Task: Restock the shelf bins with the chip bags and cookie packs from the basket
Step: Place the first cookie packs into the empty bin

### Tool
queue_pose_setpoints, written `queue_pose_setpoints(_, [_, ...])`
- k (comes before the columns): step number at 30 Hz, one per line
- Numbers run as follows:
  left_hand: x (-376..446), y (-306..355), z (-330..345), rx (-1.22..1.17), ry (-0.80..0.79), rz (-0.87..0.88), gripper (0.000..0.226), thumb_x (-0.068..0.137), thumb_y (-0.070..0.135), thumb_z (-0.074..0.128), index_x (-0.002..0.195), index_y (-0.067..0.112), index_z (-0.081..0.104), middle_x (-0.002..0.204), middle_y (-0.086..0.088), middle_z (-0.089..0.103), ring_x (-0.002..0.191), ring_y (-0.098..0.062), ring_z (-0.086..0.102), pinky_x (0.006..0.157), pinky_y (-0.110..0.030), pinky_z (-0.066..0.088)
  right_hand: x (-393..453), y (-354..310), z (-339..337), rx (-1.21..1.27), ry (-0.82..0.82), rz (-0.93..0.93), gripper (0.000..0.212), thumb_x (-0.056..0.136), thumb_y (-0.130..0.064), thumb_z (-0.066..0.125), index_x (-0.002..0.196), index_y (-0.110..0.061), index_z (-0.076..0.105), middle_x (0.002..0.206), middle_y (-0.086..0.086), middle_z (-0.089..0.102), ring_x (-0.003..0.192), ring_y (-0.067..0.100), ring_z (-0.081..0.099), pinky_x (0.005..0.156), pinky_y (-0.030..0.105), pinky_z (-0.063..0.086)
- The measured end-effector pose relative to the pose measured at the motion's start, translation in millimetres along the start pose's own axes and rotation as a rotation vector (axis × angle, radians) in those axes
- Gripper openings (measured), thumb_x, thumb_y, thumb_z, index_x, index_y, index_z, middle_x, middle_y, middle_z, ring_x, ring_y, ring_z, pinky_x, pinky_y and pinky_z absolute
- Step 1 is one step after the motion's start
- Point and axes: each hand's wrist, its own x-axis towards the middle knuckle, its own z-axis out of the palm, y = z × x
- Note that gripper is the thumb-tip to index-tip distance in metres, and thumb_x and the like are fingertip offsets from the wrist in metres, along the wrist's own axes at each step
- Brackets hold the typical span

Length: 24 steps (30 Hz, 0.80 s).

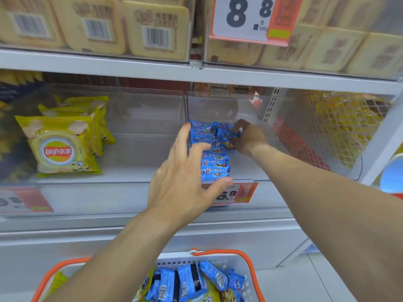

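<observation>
A shop shelf unit of pale metal fills the view, with clear plastic bins set side by side on its middle shelf.

The right hand reaches deep into the right-hand bin, its fingers curled round a blue cookie pack at the back of the row. The left hand hovers at the front of that same bin, fingers spread and nearly straight, holding nothing; its fingertips touch the left side of the row of cookie packs and its thumb lies just beside the nearest pack at the bin's front edge.

The cookie packs lie in a line from front to back along the left wall of this bin. Below the bin's front lip, partly behind the left hand, hangs an orange-and-white price tag.

Left of this bin, the neighbouring bin holds yellow chip bags, standing in a row against its left part.

Above the bin, the upper shelf carries beige boxed goods and a large price card reading 8.8.

Below the bin, at the bottom edge of the view, the basket with orange handles holds more blue packs, lying loosely heaped, and a yellow bag partly hidden under the left arm.
</observation>
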Motion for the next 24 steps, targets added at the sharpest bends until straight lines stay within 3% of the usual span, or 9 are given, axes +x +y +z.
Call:
queue_pose_setpoints(5, [-0.7,1.1,-1.7,-0.006,-0.009,-0.001,0.070,0.076,0.072,0.062,0.132,0.037,0.039,0.161,0.016,-0.005,0.130,-0.015,0.047,0.079,-0.030,0.040,-4.1,-1.0,-4.3,-0.013,-0.096,0.025,0.035,0.093,-0.016,0.063,0.127,-0.021,0.059,0.128,0.012,0.061,0.111,0.031,0.061,0.076,0.027,0.043])
queue_pose_setpoints(9, [-1.1,1.0,-3.5,-0.012,-0.023,-0.001,0.071,0.077,0.072,0.062,0.133,0.035,0.040,0.161,0.017,-0.006,0.130,-0.016,0.047,0.081,-0.031,0.039,-12.6,-3.6,-19.1,-0.196,-0.224,0.037,0.064,0.093,-0.016,0.060,0.150,-0.022,0.034,0.138,0.012,0.054,0.122,0.030,0.054,0.088,0.031,0.049])
queue_pose_setpoints(11, [-1.9,0.4,-4.0,-0.017,-0.032,0.012,0.072,0.076,0.070,0.063,0.134,0.035,0.038,0.161,0.016,-0.006,0.129,-0.018,0.049,0.080,-0.031,0.039,-25.8,-7.4,-36.1,-0.222,-0.240,0.035,0.065,0.093,-0.013,0.057,0.152,-0.020,0.029,0.136,0.012,0.055,0.115,0.029,0.057,0.083,0.030,0.049])
queue_pose_setpoints(13, [-1.4,-0.6,-4.1,-0.016,-0.042,0.020,0.074,0.076,0.068,0.065,0.136,0.034,0.036,0.161,0.015,-0.005,0.129,-0.019,0.049,0.084,-0.032,0.041,-44.9,-10.1,-57.2,-0.197,-0.192,-0.017,0.056,0.092,-0.005,0.051,0.147,-0.015,0.040,0.129,0.015,0.059,0.108,0.031,0.060,0.079,0.030,0.049])
queue_pose_setpoints(16, [-1.3,-0.5,-6.5,-0.068,-0.042,0.014,0.084,0.077,0.057,0.066,0.145,0.024,0.031,0.163,0.002,0.005,0.139,-0.022,0.037,0.103,-0.037,0.036,-78.9,-10.6,-77.7,-0.089,0.032,-0.159,0.039,0.087,0.002,0.050,0.122,-0.010,0.064,0.113,0.013,0.069,0.101,0.029,0.064,0.087,0.034,0.053])
queue_pose_setpoints(19, [-18.1,4.7,-13.3,-0.149,0.157,0.093,0.075,0.070,0.030,0.063,0.138,0.006,0.041,0.152,-0.014,0.031,0.141,-0.028,0.031,0.113,-0.038,0.026,-128.7,-17.1,-79.6,0.132,0.202,-0.431,0.026,0.086,0.002,0.052,0.098,-0.014,0.069,0.092,0.000,0.067,0.078,0.011,0.058,0.080,0.026,0.047])
queue_pose_setpoints(22, [-59.9,7.8,-13.3,-0.193,0.342,0.158,0.051,0.072,0.014,0.061,0.121,0.002,0.054,0.133,-0.014,0.048,0.126,-0.030,0.045,0.107,-0.036,0.034,-180.5,-26.3,-66.9,0.200,0.138,-0.702,0.016,0.082,-0.004,0.059,0.090,-0.017,0.063,0.085,-0.005,0.058,0.066,0.001,0.050,0.068,0.020,0.041])
queue_pose_setpoints(24, [-95.5,2.2,-3.0,-0.255,0.255,0.099,0.043,0.076,0.013,0.057,0.118,0.004,0.054,0.122,-0.008,0.054,0.115,-0.026,0.051,0.100,-0.035,0.039,-204.0,-28.8,-47.1,0.106,-0.060,-0.786,0.012,0.082,-0.012,0.061,0.091,-0.019,0.060,0.086,-0.007,0.056,0.068,-0.003,0.048,0.066,0.021,0.039])
